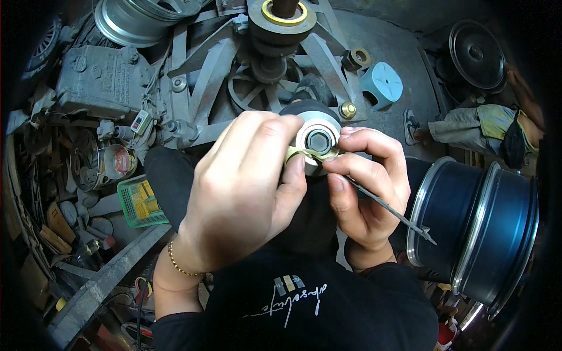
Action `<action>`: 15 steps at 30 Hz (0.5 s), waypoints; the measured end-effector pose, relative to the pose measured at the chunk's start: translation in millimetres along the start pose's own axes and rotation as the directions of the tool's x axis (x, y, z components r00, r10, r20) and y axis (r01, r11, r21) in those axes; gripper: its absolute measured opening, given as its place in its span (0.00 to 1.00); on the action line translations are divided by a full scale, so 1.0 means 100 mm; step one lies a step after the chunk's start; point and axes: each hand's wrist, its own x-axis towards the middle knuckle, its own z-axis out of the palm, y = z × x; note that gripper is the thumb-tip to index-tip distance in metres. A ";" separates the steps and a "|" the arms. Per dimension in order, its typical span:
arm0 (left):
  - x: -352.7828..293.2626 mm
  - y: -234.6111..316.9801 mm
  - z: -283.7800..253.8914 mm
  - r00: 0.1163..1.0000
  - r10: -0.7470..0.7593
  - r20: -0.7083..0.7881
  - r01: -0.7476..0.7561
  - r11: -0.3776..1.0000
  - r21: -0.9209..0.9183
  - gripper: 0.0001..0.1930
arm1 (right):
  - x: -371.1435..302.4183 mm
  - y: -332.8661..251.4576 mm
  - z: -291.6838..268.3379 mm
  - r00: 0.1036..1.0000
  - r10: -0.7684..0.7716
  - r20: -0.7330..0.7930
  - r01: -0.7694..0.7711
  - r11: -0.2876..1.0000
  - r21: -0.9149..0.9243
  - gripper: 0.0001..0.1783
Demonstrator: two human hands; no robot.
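I hold a round black part with a silver bearing face [318, 139] up close over my lap, my left hand [246, 187] wrapped around its side. My right hand [366, 187] pinches a thin brass ring [305, 154] at the bearing's edge and also grips a slim metal pick [389, 209]. Below lies a greasy steel machine frame [216, 64] on a dark concrete floor [386, 41]. A dark blue wheel rim [486, 222] sits at my right, a green basket [140, 202] at my left.
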 end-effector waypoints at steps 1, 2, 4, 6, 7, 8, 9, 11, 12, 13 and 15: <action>0.00 0.00 0.00 1.000 -0.023 -0.004 0.023 1.000 -0.018 0.08 | 0.00 0.00 -0.01 1.000 0.003 0.001 -0.003 1.000 0.002 0.12; -0.01 0.00 0.00 0.999 -0.048 -0.007 0.048 0.998 -0.033 0.08 | 0.00 0.01 -0.01 1.000 0.002 0.002 -0.002 1.000 0.008 0.12; -0.02 -0.01 -0.02 0.998 -0.060 0.033 0.061 0.997 -0.039 0.08 | 0.00 0.01 -0.02 1.000 0.000 0.007 0.000 1.000 0.017 0.12; -0.02 -0.03 -0.04 0.998 -0.037 0.054 0.039 0.999 -0.030 0.07 | -0.01 0.02 -0.02 1.000 0.002 0.007 -0.002 0.999 0.037 0.13; -0.01 -0.05 -0.04 0.998 -0.008 0.055 0.009 1.000 -0.018 0.07 | -0.02 0.02 -0.02 1.000 0.004 0.003 -0.005 0.999 0.054 0.13; 0.01 -0.06 -0.04 0.998 0.020 0.055 -0.020 1.000 -0.005 0.07 | -0.03 0.04 -0.02 1.000 0.010 -0.008 -0.009 0.996 0.087 0.13; 0.03 -0.07 -0.06 0.997 0.033 0.067 -0.033 0.999 0.003 0.07 | -0.04 0.04 -0.02 1.000 0.018 -0.015 -0.017 0.993 0.116 0.12; 0.07 -0.08 -0.09 0.994 0.059 0.093 -0.061 0.998 0.015 0.06 | -0.06 0.04 -0.05 0.999 0.038 -0.022 -0.034 0.985 0.167 0.12; 0.09 -0.08 -0.11 0.992 0.064 0.109 -0.066 0.998 0.012 0.06 | -0.07 0.03 -0.08 0.998 0.038 -0.041 -0.029 0.980 0.199 0.11; 0.10 -0.09 -0.12 0.990 0.069 0.124 -0.071 0.997 0.008 0.06 | -0.08 0.04 -0.09 0.997 0.042 -0.063 -0.026 0.971 0.236 0.10; 0.13 -0.10 -0.14 0.985 0.078 0.155 -0.079 0.997 -0.001 0.05 | -0.13 0.03 -0.10 0.994 0.051 -0.097 -0.021 0.955 0.295 0.09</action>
